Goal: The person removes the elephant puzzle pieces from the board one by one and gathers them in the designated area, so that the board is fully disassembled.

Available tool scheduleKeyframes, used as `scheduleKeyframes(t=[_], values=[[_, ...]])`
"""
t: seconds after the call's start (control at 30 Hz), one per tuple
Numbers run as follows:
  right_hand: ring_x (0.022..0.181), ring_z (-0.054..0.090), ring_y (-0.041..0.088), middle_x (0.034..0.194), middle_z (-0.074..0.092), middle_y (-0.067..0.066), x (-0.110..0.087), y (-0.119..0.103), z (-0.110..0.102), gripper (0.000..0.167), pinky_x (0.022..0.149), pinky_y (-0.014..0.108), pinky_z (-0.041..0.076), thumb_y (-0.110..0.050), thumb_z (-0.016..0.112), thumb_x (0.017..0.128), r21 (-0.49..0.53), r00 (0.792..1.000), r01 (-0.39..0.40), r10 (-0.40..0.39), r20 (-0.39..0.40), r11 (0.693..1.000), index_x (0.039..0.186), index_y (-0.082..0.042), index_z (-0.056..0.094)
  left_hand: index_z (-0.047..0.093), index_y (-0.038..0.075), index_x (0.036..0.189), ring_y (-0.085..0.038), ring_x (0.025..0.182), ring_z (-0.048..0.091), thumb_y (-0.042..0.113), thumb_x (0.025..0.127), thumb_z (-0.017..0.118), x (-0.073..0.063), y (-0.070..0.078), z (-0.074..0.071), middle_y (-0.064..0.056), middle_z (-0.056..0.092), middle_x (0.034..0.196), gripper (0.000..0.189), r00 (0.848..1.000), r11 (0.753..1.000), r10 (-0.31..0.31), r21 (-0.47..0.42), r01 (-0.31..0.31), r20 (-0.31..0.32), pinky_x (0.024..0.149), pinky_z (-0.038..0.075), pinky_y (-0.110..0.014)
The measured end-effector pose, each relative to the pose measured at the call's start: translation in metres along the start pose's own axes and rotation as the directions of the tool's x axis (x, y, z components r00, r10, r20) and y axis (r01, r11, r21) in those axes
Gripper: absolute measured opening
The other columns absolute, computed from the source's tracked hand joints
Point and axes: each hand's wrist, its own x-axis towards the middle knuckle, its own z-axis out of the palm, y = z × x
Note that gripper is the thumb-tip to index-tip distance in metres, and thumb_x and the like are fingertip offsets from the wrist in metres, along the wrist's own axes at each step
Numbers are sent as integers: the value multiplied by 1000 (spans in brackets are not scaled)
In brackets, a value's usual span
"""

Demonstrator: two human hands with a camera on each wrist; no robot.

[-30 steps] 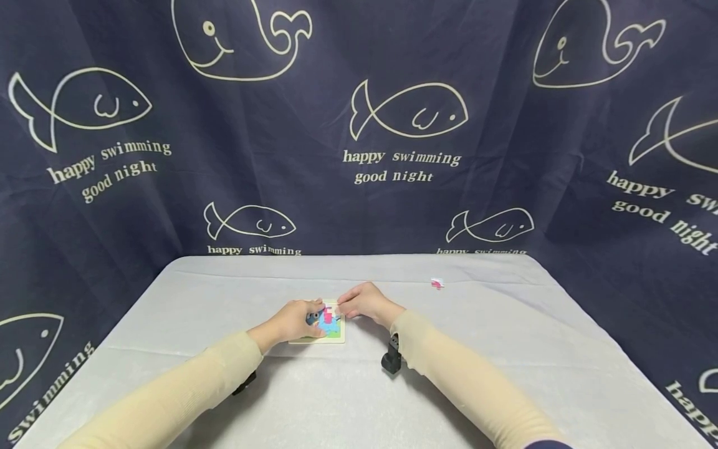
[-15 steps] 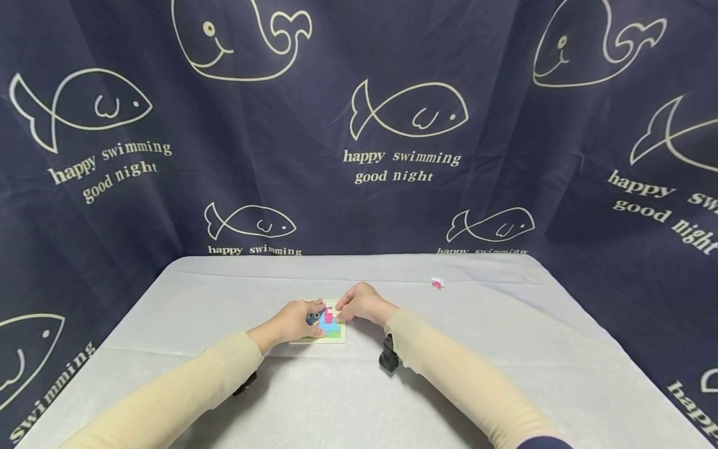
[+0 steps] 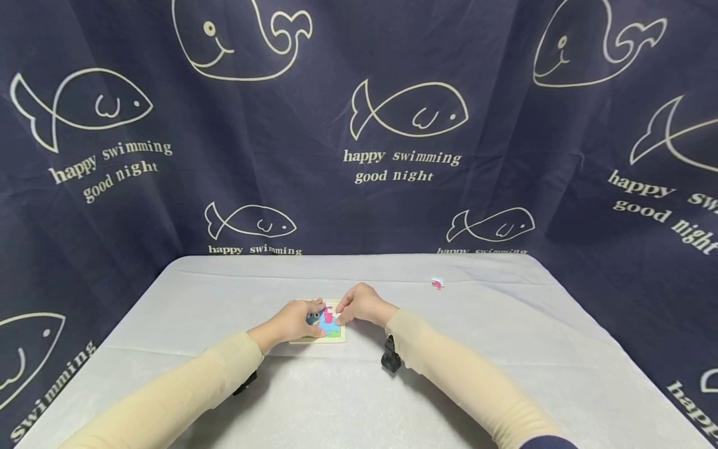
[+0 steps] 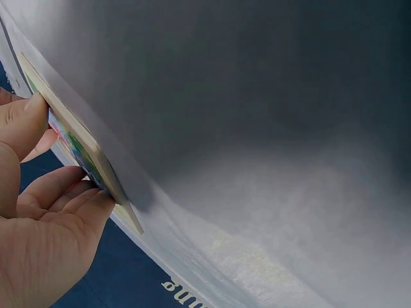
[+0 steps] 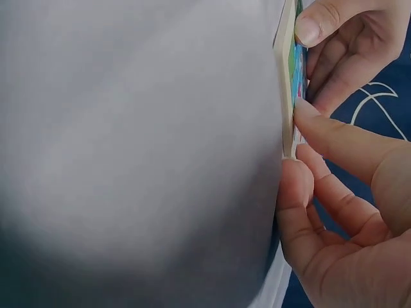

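A small jigsaw puzzle (image 3: 328,327) with a pale frame lies near the middle of the cloth-covered table. Pink, blue and green pieces show on its face. My left hand (image 3: 293,320) spreads over its left part, thumb towards me and fingers at the far side, pressing on it. At the right edge, my right hand (image 3: 364,304) has thumb and forefinger bent towards each other. Between them, in the right wrist view, a pale sliver (image 5: 296,136) looks like a puzzle piece, mostly hidden. My left hand's thumb (image 5: 309,29) also touches the face there.
One loose pink-and-white puzzle piece (image 3: 437,283) lies at the back right of the table (image 3: 482,349). A dark blue curtain (image 3: 325,187) with fish and whale outlines hangs behind and at both sides.
My right hand has shifted slightly left, and its thumb and forefinger sit a little lower on the puzzle's right edge. My left hand and the loose piece have stayed put.
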Motion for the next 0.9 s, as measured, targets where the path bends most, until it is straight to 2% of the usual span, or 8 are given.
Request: scheduleKeyframes(t=[0.37, 0.57, 0.77, 0.9], values=[[50, 46, 7, 50, 52, -5, 0, -1, 3, 17, 56, 18, 41, -2, 84, 69, -22, 1000, 9, -9, -7, 1000, 81, -5, 72, 55, -3, 133, -38, 137, 42, 23, 77, 82, -3, 2, -1, -18, 48, 145, 67, 1000, 1000, 1, -6, -1, -10, 116, 32, -51], [50, 48, 8, 51, 54, -4, -2, -4, 3, 16, 56, 18, 41, -1, 83, 69, -19, 1000, 1, -1, -23, 1000, 81, -4, 72, 55, -3, 133, -38, 137, 41, 23, 77, 82, -3, 3, -1, -17, 47, 146, 68, 1000, 1000, -6, -10, 6, -7, 116, 31, -51], [53, 57, 7, 65, 66, 1, -2, -4, 3, 14, 53, 18, 50, 3, 80, 72, 40, 999, -3, 5, -40, 999, 83, -2, 72, 54, -3, 134, -39, 136, 42, 24, 77, 81, -2, 2, -1, -17, 47, 146, 68, 1000, 1000, 0, 10, 0, -8, 116, 31, -52], [55, 62, 9, 71, 69, 5, -3, -2, 4, 13, 57, 22, 57, 5, 77, 75, 108, 999, -3, 7, -35, 994, 85, 1, 72, 54, -2, 134, -38, 137, 41, 25, 78, 81, -2, 3, -2, -17, 46, 146, 68, 1000, 1000, -3, 11, 3, 0, 116, 31, -52]])
